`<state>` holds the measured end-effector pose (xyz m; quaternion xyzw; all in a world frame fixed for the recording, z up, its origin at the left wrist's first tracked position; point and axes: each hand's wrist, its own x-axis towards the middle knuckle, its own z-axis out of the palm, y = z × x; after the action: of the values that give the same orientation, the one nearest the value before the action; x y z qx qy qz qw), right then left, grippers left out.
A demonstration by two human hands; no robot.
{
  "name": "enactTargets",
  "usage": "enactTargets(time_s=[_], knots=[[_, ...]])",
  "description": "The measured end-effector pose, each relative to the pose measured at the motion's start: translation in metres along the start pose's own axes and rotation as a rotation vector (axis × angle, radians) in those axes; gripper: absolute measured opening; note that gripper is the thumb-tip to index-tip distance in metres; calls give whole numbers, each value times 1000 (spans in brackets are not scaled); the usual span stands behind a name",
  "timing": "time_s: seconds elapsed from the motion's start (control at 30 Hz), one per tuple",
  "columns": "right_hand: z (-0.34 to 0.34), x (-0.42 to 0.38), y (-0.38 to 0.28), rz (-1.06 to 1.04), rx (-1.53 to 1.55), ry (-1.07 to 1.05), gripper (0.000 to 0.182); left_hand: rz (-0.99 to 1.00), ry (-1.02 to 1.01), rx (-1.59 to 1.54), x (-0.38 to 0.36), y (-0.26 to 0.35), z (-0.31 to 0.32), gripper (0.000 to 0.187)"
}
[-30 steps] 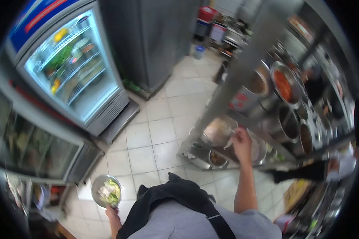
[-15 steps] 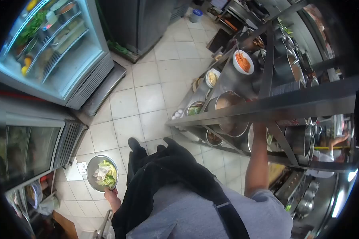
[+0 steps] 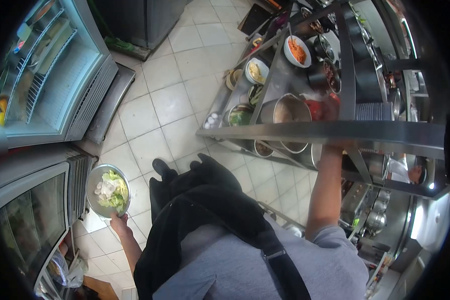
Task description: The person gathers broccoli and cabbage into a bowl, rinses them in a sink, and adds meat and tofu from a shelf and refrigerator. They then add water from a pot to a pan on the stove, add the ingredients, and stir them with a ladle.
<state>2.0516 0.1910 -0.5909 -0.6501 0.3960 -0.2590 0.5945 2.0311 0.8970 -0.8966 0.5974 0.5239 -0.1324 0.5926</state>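
My left hand [image 3: 119,221] grips the rim of a round metal bowl [image 3: 89,202] at the lower left, fingers closed on its near edge. Inside the bowl lie torn lettuce leaves [image 3: 114,196] and a whitish heap [image 3: 106,188]. My right arm reaches out under the steel beam of the rack. Beyond the beam, my right hand [image 3: 331,107] is blurred beside something red [image 3: 315,109] on the shelf; its fingers cannot be made out. A steel pot [image 3: 270,111] stands just left of that red thing.
The rack's steel beam [image 3: 265,131] crosses over my right wrist. On its shelf are a white bowl of shredded orange food [image 3: 297,52], a bowl of pale pieces [image 3: 255,71] and eggs [image 3: 212,120]. A lit fridge [image 3: 80,65] stands at left. A co-worker [image 3: 401,170] is at far right.
The view has shifted. My left hand and the bowl have moved left and up in view. My right hand, hidden behind the beam before, now shows beyond it beside the red thing.
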Motion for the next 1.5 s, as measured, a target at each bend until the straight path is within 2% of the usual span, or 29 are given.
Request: enactTargets(time_s=[0.07,0.1,0.17,0.2,0.27,0.43,0.5,0.6,0.67,0.7,0.77,0.8,0.87,0.93,1.0,1.07,1.13,1.17,1.2,1.23,1.27,1.3,1.33,1.4,1.43,1.5], knots=[[-13,-6,11,-139,-679,-202,13,9,-3,3,5,8,6,27],[-35,-3,27,-126,-677,-190,13,18,2,12,5,11,9,26],[-79,14,60,-429,-1191,-380,19,25,-34,30,10,15,11,30],[-75,14,67,-431,-1185,-377,19,26,-63,40,10,17,12,34],[-55,5,84,-529,-479,-462,23,32,-72,81,2,22,16,33],[-36,-15,67,-887,-1166,-155,23,96,-42,75,-23,19,13,26],[-40,-28,57,-996,-1312,-32,23,96,-37,20,-37,11,8,24],[-51,-42,41,-1031,-1359,53,23,66,14,-58,-66,-4,5,22],[-62,-53,27,-717,-1189,1,36,72,-24,-77,-70,-27,-10,29],[-64,-59,19,-708,-1180,0,36,35,-43,-111,-72,-38,-15,28],[-69,-76,10,-274,-941,-12,26,-38,-90,-133,-80,-57,-29,27],[-73,-82,14,-265,-934,-24,26,-34,-75,-128,-86,-68,-35,27],[-80,-100,24,-244,-605,-343,13,-33,52,-152,-121,-76,-34,25],[-73,-129,36,-105,-485,-588,10,-13,103,-123,-135,-88,-47,25],[-73,-150,77,-153,-545,-780,12,-58,77,-99,-143,-99,-59,25],[-80,-161,136,-23,-726,-933,12,-75,92,-126,-139,-112,-74,24],[-115,-171,222,17,-1079,-879,26,-93,112,-165,-138,-128,-83,24],[-140,-172,270,26,-1351,-970,33,-94,141,-151,-136,-121,-83,25],[-190,-176,345,-80,-1592,-1120,31,-92,184,-150,-134,-113,-88,26],[-214,-188,370,294,-1726,-1118,30,-69,219,-146,-134,-108,-89,28],[-267,-201,367,192,-1202,-879,30,-45,263,-148,-131,-103,-88,30],[-307,-217,341,47,-681,-777,30,-44,257,-152,-119,-103,-95,32],[-303,-209,329,136,-647,-804,29,-43,250,-155,-112,-95,-100,34],[-271,-184,342,496,-1027,-756,27,44,218,-256,-89,-84,-89,36],[-247,-176,337,590,-1102,-740,26,40,233,-295,-91,-77,-96,37],[-180,-157,326,579,-1121,-756,24,36,265,-369,-88,-73,-114,38]])
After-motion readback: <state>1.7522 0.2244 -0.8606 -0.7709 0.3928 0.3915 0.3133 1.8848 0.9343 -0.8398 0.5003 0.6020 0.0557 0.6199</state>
